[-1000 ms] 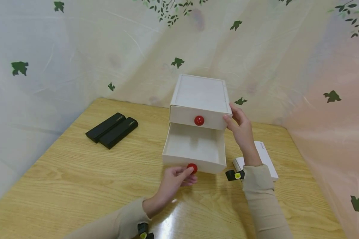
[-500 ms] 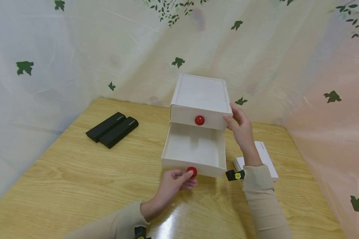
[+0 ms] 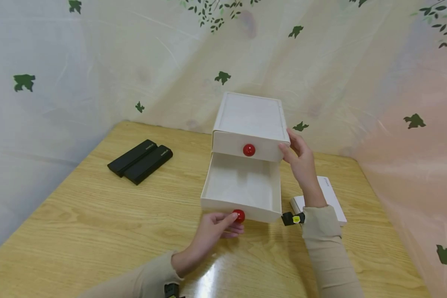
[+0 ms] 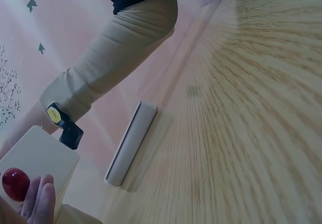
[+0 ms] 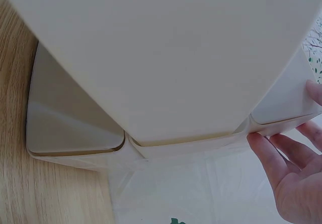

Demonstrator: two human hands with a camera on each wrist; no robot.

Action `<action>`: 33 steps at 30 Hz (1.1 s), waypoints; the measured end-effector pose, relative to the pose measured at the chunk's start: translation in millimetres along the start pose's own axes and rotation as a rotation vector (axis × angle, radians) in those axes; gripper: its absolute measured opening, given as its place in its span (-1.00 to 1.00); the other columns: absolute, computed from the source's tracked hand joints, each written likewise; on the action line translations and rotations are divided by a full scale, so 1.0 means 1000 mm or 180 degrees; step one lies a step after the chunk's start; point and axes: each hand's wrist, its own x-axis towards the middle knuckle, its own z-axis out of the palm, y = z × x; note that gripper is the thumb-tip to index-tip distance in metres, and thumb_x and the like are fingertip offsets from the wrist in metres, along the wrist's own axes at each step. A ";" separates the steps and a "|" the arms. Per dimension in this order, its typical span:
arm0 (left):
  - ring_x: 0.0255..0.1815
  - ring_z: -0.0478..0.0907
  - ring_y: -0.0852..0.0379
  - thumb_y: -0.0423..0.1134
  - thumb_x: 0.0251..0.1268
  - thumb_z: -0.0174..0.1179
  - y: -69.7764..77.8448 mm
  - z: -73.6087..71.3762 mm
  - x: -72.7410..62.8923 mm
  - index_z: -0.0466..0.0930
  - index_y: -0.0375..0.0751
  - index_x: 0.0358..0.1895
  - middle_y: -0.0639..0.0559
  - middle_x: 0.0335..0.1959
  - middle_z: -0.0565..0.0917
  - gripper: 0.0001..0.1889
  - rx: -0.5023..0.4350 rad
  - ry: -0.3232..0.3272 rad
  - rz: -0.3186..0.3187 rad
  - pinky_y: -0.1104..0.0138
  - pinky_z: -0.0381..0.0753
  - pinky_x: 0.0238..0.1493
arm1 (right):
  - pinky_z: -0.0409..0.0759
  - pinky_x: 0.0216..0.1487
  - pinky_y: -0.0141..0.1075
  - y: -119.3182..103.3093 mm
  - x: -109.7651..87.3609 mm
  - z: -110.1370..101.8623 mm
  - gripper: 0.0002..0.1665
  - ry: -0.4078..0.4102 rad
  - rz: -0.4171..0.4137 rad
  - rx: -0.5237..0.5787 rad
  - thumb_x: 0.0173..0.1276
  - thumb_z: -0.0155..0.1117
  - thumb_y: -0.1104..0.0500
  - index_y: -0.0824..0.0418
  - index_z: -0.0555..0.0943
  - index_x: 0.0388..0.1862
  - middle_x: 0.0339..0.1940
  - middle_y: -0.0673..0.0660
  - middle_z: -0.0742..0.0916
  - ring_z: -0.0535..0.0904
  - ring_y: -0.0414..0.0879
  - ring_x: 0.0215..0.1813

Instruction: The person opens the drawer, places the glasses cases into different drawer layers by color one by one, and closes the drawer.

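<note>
A white drawer unit (image 3: 251,114) stands on the table, its top drawer closed with a red knob (image 3: 249,150). Below that, a drawer (image 3: 242,182) is pulled far out and its inside is bare. My left hand (image 3: 212,231) holds the red knob (image 3: 239,215) of this drawer, thumb at the knob's left edge and fingers under it. My right hand (image 3: 301,161) grips the unit's upper right front corner, thumb on the front and fingers along the side. In the right wrist view another closed drawer (image 5: 70,113) shows beneath the pulled-out one.
Two black flat cases (image 3: 139,161) lie side by side on the wooden table (image 3: 115,231) to the left. A white box (image 3: 331,198) lies at the right, partly behind the right forearm. A leaf-patterned curtain (image 3: 152,62) hangs behind and at both sides.
The lower drawer has come out a little further toward me, with my left hand moving along at its knob. My thumb now covers less of the knob. My right hand stays in place.
</note>
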 end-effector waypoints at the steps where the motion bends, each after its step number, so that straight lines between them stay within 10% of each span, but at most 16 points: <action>1: -0.28 0.75 0.06 -0.20 0.41 0.12 0.000 -0.002 -0.001 0.54 -0.61 -0.01 -0.41 -0.23 0.71 -0.59 0.0014 0.0006 0.0001 0.24 0.73 -0.14 | 0.58 -0.05 -0.59 0.000 0.000 0.000 -0.30 0.0000 0.0003 -0.0015 0.44 0.16 -0.03 0.03 0.24 0.50 0.45 0.14 0.43 0.34 0.05 0.46; 13: -0.26 0.74 0.10 -0.14 0.40 0.13 0.010 -0.031 -0.014 0.48 -0.62 0.04 -0.32 -0.20 0.74 -0.52 0.0039 0.0174 -0.0076 0.20 0.71 -0.05 | 0.59 -0.04 -0.57 0.002 0.001 0.000 -0.29 0.0019 0.0002 -0.0069 0.43 0.16 -0.07 0.02 0.25 0.50 0.44 0.15 0.44 0.34 0.06 0.45; 24: -0.33 0.72 0.14 -0.21 0.40 0.12 0.026 -0.065 -0.023 0.50 -0.65 0.02 -0.09 -0.37 0.77 -0.56 -0.0022 0.0855 -0.0131 0.28 0.73 -0.16 | 0.56 -0.08 -0.61 0.004 0.001 -0.001 -0.27 0.0017 0.0012 -0.0078 0.43 0.16 -0.08 0.03 0.23 0.51 0.46 0.14 0.42 0.33 0.05 0.46; 33: -0.31 0.72 0.21 -0.21 0.41 0.14 0.035 -0.084 -0.021 0.52 -0.57 0.06 -0.14 -0.28 0.77 -0.59 0.0447 0.1016 0.0011 0.33 0.73 -0.15 | 0.57 -0.09 -0.62 0.004 0.001 0.000 -0.29 0.0024 -0.0030 -0.0046 0.43 0.17 -0.06 0.02 0.25 0.50 0.44 0.15 0.44 0.35 0.06 0.45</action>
